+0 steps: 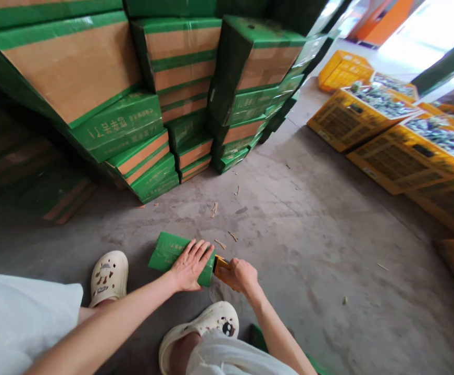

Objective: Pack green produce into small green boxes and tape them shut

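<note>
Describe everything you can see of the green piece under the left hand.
The green piece looks like cardboard, roughly rectangular, with pale printed characters. It lies slanted, apparently on the gray floor. The left hand rests across it, hiding part. The right hand holds a yellow tool at its right end; whether they touch is unclear.

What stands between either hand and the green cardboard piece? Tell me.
Nothing visible blocks the left hand: it rests on the green cardboard piece. Between the right hand and that piece is only the orange tool that hand grips.
</note>
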The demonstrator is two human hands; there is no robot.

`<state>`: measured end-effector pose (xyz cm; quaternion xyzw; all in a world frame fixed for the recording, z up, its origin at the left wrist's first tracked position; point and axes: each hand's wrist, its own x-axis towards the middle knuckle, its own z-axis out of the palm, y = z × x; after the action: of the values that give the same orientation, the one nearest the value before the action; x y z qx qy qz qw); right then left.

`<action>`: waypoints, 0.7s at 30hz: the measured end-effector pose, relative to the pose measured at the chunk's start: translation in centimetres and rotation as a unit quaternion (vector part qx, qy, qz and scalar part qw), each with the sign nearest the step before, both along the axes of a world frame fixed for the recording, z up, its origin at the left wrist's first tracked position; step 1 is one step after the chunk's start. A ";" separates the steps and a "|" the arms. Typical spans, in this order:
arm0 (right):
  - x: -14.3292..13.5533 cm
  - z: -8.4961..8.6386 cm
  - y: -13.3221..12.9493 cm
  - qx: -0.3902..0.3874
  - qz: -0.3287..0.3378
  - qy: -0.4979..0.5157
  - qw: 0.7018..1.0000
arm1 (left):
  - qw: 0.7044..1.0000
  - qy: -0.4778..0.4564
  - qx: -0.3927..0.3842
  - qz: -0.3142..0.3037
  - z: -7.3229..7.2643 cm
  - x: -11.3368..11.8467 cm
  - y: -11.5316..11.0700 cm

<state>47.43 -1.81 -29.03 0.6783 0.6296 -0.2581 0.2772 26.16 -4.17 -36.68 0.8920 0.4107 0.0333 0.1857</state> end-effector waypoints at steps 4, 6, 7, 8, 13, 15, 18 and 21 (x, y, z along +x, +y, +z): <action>5.0 1.2 -0.9 0.005 -0.011 -0.018 1.000 | 0.999 0.026 0.009 -0.018 0.2 -3.4 0.9; 6.9 2.6 -0.7 0.007 -0.035 -0.005 0.999 | 1.000 0.029 0.001 0.010 0.3 -4.1 1.0; 7.6 3.4 -0.6 0.005 -0.060 0.021 0.998 | 0.998 0.028 -0.003 0.050 0.4 -4.1 0.8; 8.0 4.2 -0.6 -0.001 -0.091 0.061 0.994 | 0.994 0.025 -0.007 0.110 0.5 -3.7 0.5; 7.0 7.3 -0.8 -0.048 -0.193 0.349 0.916 | 0.921 -0.037 -0.044 0.385 2.2 -2.0 -0.2; 5.9 7.7 -0.9 -0.079 -0.178 0.414 0.889 | 0.899 -0.116 -0.079 0.415 3.6 -2.7 0.2; 4.2 7.5 -0.6 -0.111 -0.135 0.450 0.876 | 0.805 -0.303 -0.259 0.440 5.8 -4.4 0.8; 3.0 7.1 -0.1 -0.126 -0.086 0.443 0.884 | 0.601 -0.440 -0.519 0.420 6.7 -5.1 0.0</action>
<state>50.45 -1.88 -21.97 0.5047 0.5879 -0.6315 0.0293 21.09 -4.17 -29.95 0.2528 0.5567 0.2771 0.7412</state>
